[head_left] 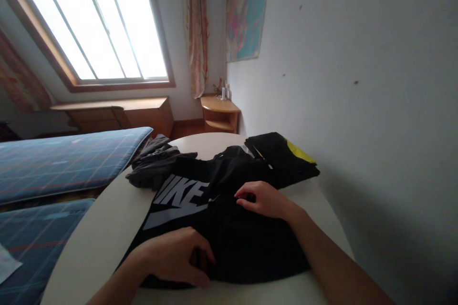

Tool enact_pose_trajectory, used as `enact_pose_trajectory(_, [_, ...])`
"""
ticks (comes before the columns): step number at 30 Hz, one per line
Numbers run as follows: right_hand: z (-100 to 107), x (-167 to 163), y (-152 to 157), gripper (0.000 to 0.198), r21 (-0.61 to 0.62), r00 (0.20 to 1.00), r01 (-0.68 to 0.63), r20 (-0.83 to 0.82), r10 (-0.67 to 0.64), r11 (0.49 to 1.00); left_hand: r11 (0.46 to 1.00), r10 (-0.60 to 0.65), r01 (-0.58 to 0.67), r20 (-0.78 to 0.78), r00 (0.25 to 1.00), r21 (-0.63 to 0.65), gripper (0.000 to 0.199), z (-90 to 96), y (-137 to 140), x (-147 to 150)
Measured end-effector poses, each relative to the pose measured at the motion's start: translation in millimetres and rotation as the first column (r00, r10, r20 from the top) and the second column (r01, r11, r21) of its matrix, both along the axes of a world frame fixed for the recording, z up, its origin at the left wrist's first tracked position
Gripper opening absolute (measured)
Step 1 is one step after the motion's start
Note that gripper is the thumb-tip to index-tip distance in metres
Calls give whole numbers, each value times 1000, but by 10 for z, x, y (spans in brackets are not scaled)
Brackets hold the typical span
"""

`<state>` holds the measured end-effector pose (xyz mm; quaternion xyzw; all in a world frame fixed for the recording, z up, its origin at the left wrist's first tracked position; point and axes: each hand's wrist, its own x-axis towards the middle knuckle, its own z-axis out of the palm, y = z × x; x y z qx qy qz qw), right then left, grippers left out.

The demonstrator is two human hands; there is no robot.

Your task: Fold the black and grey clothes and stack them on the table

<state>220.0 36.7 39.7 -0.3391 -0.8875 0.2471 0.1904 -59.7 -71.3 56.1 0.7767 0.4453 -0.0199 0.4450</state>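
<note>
- The black garment [246, 252] is spread at lower centre.
- Left hand [182, 255] and right hand [266, 200] are loosely curled; grip cannot be told.
- Folded clothes [275, 152], right of centre, could be dislodged by tugging.

Black garment [223, 221] with large grey lettering, flat but slightly rumpled across a white table [93, 238].

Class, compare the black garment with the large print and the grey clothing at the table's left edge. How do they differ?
The black garment lies spread fairly flat, while the grey clothing is bunched in a heap. The black garment bears large grey print; the grey clothing shows none. The black garment covers more of the table than the grey clothing. Both are dark cloth lying on that table.
</note>
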Motion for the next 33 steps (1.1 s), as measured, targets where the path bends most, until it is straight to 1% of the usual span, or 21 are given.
enact_pose_trajectory(1, [-9,-14,-11,24,16,1000,-15,21,15,1000,999,10,-10,9,1000,-37,35,16,-1,7])
enact_pose_trajectory(2, [-21,-25,-20,25,29,999,-26,44,25,999,999,31,-31,20,999,-16,33,11,16,0])
enact_pose_trajectory(3, [-37,-35,-27,26,38,997,-34,69,31,999,996,58,-60,30,998,72,30,-17,49,-21])
enact_pose_trajectory(4, [-55,-44,-32,28,44,995,-41,93,37,998,972,91,-97,39,995,214,28,-70,95,-54])
enact_pose_trajectory(5, [-77,-53,-36,32,51,993,-46,115,40,998,916,125,-133,46,991,379,28,-146,150,-95])
enact_pose_trajectory(6, [-101,-62,-39,36,60,990,-48,134,40,997,833,149,-155,54,987,530,34,-239,208,-141])
enact_pose_trajectory(7, [-125,-72,-41,41,68,988,-50,151,39,996,748,175,-163,46,984,643,43,-343,264,-186])
enact_pose_trajectory(8, [-147,-82,-43,46,74,986,-48,166,35,996,683,198,-151,18,980,714,51,-446,314,-225])
enact_pose_trajectory(9, [-166,-92,-45,52,76,983,-42,179,28,996,649,216,-131,-16,976,750,57,-541,353,-253])
enact_pose_trajectory(10, [-179,-101,-47,57,69,981,-39,192,25,997,640,234,-108,-60,970,761,60,-620,380,-266])
enact_pose_trajectory(11, [-184,-110,-50,62,57,979,-38,204,25,998,651,249,-84,-108,962,754,62,-677,393,-262])
enact_pose_trajectory(13, [-170,-126,-64,68,26,973,-45,226,38,999,700,272,-55,-194,943,712,62,-727,371,-208])
enact_pose_trajectory(15, [-121,-140,-101,72,6,965,-46,257,43,999,743,290,-53,-250,924,667,64,-704,286,-119])
enact_pose_trajectory(17, [-52,-146,-179,75,0,949,-32,312,30,999,780,302,-64,-285,910,622,67,-637,143,-32])
enact_pose_trajectory(21, [74,-114,-487,84,-46,907,-33,417,49,998,865,284,-91,-333,899,493,71,-402,-246,43])
enact_pose_trajectory(24, [143,-57,-792,85,-102,891,-50,446,90,994,933,237,-107,-362,902,344,75,-129,-504,19])
enact_pose_trajectory(26, [201,-21,-965,85,-137,886,-61,448,117,989,958,185,-99,-316,931,269,69,63,-593,-23])
enact_pose_trajectory(28, [271,-1,-1068,79,-182,889,-89,428,160,979,967,175,-119,-245,954,227,58,212,-586,-79])
enact_pose_trajectory(30, [332,-3,-1083,68,-248,890,-145,389,236,958,958,213,-164,-198,957,235,46,276,-477,-145])
enact_pose_trajectory(32, [347,-21,-1016,50,-265,892,-201,349,288,943,917,279,-210,-169,945,338,38,238,-286,-218])
enact_pose_trajectory(33, [330,-31,-960,43,-232,902,-206,333,277,951,868,328,-239,-142,934,436,35,186,-173,-258])
